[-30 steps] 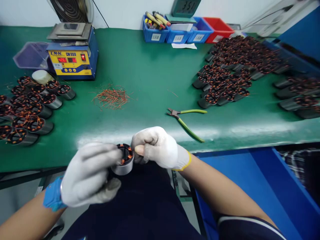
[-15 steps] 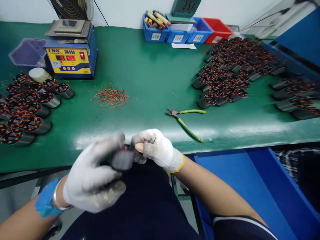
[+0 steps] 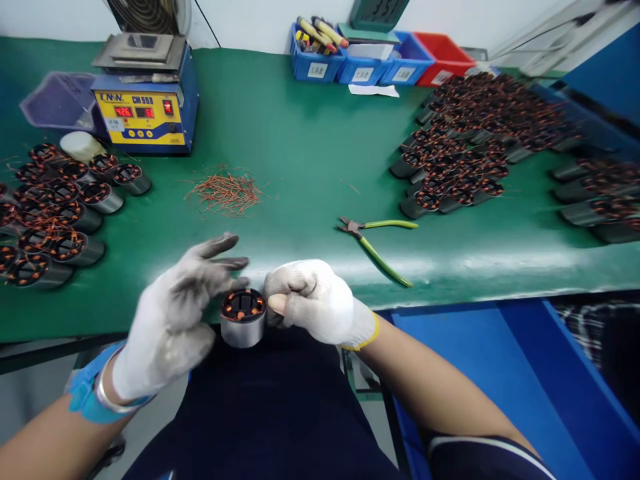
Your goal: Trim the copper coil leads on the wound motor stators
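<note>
A motor stator (image 3: 243, 329), a short silver cylinder with a black slotted inside and copper windings round its top, hangs nearly upright in front of my lap. My right hand (image 3: 306, 299), in a white glove with the thumb tip bare, is closed at the stator's right edge and holds it there. Whether it grips the rim or a wire is hidden by the fingers. On the left, my gloved left hand (image 3: 180, 310) is open with its fingers spread. Its fingertips are just above and beside the stator, and the palm is apart from it.
Green-handled cutting pliers (image 3: 377, 250) lie open on the green bench (image 3: 300, 180). Copper wire clippings (image 3: 227, 192) are heaped left of centre. Stators stand in groups at left (image 3: 55, 213) and right (image 3: 480, 127). A blue and yellow CM558 unit (image 3: 145, 113) and blue bins (image 3: 320, 67) are behind.
My left hand has come off the stator and opened, moving slightly left with fingers up. The stator now shows its wound end facing up. My right hand stays closed beside it.
</note>
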`<state>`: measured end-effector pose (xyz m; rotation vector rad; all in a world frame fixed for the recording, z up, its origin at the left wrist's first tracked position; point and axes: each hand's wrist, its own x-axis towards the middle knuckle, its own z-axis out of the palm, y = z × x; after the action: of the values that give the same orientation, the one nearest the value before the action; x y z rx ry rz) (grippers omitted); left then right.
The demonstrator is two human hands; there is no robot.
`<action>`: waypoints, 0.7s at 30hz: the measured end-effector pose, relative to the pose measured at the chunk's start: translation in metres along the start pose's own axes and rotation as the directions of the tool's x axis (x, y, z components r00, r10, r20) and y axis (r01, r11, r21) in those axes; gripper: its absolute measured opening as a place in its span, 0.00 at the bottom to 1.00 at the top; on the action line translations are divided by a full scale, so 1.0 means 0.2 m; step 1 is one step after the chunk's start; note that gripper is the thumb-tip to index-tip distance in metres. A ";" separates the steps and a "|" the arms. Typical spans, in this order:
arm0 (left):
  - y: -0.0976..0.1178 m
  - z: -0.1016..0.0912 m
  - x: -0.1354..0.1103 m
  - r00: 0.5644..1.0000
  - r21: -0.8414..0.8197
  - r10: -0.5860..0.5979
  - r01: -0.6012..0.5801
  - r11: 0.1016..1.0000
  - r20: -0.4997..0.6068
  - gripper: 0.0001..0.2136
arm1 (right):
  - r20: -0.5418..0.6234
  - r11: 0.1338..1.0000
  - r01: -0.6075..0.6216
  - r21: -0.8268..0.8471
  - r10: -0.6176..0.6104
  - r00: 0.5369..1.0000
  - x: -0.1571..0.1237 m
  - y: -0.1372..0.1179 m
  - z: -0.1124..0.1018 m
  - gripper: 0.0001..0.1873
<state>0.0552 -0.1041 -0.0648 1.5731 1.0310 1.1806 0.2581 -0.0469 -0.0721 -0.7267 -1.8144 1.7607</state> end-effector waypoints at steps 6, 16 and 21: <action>-0.13 0.01 0.04 0.978 0.647 0.152 -0.207 0.734 0.140 0.20 | -0.016 0.921 -0.009 -0.389 0.003 1.000 0.05 0.02 -0.05 0.09; -0.25 0.04 0.02 0.982 0.744 0.183 -0.089 0.662 -0.045 0.27 | 0.294 -0.018 0.300 -0.954 -0.258 0.920 0.14 -0.03 -0.02 0.16; -0.24 0.02 0.00 0.978 0.743 0.173 -0.033 0.668 -0.113 0.23 | 0.263 -0.044 0.260 -0.965 -0.137 0.955 0.15 -0.03 -0.07 0.20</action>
<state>0.0541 -0.0916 -0.1106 2.2016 1.7087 1.0314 0.2448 -0.0164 -0.0653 -0.7297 -2.9505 -0.1528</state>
